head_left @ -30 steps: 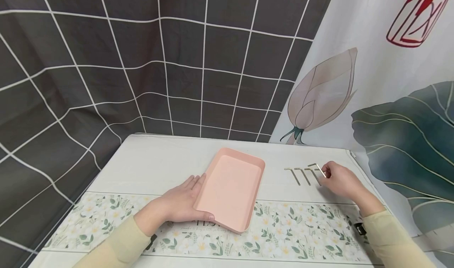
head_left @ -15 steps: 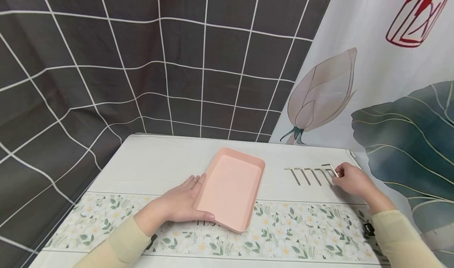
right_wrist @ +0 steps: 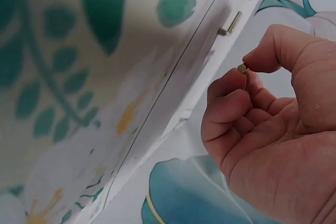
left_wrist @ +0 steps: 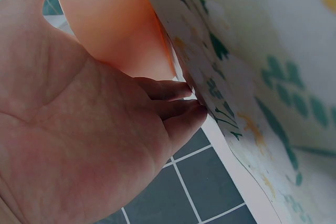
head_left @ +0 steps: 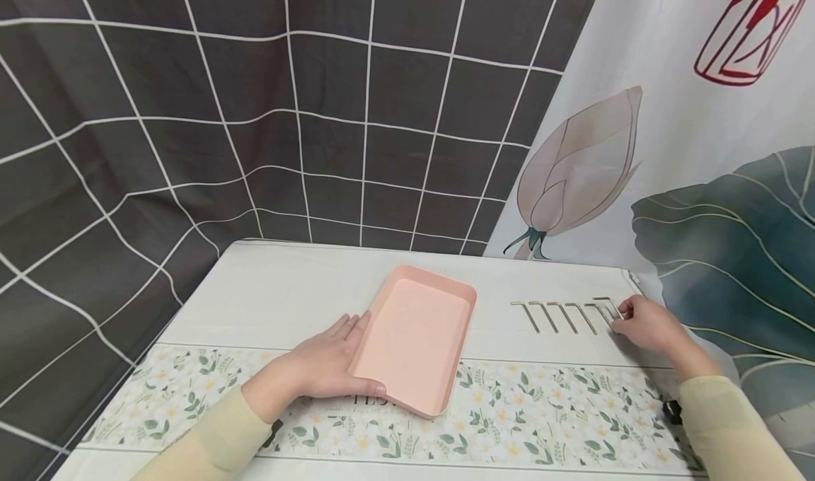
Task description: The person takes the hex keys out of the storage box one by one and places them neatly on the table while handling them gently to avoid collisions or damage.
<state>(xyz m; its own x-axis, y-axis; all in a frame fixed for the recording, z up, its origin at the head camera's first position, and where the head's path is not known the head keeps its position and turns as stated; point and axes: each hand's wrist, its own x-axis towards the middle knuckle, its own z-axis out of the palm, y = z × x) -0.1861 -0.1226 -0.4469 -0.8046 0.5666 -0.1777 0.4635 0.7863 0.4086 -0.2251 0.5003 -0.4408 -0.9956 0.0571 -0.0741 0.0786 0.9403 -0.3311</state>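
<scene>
A pink rectangular tray (head_left: 414,346) lies at a slant on the table. My left hand (head_left: 327,361) rests against its left side, fingers straight along the wall and thumb at the near edge. In the left wrist view the palm (left_wrist: 89,124) faces the tray wall (left_wrist: 121,24). My right hand (head_left: 649,323) pinches an L-shaped hex key (head_left: 615,306) between thumb and fingertips, at the right end of a row of several hex keys (head_left: 552,317). In the right wrist view the pinched key's end (right_wrist: 242,68) shows at the fingertips. Whether it touches the table cannot be told.
A white cloth with a flowered band (head_left: 509,414) covers the table (head_left: 305,279). Behind stands a dark curtain with white grid lines (head_left: 325,148); a white curtain with plant prints (head_left: 586,177) hangs at the right, near the table's right edge.
My right hand has moved right along the row with the pinched hex key, and more of the lying keys now show. My left hand and the tray have stayed in place.
</scene>
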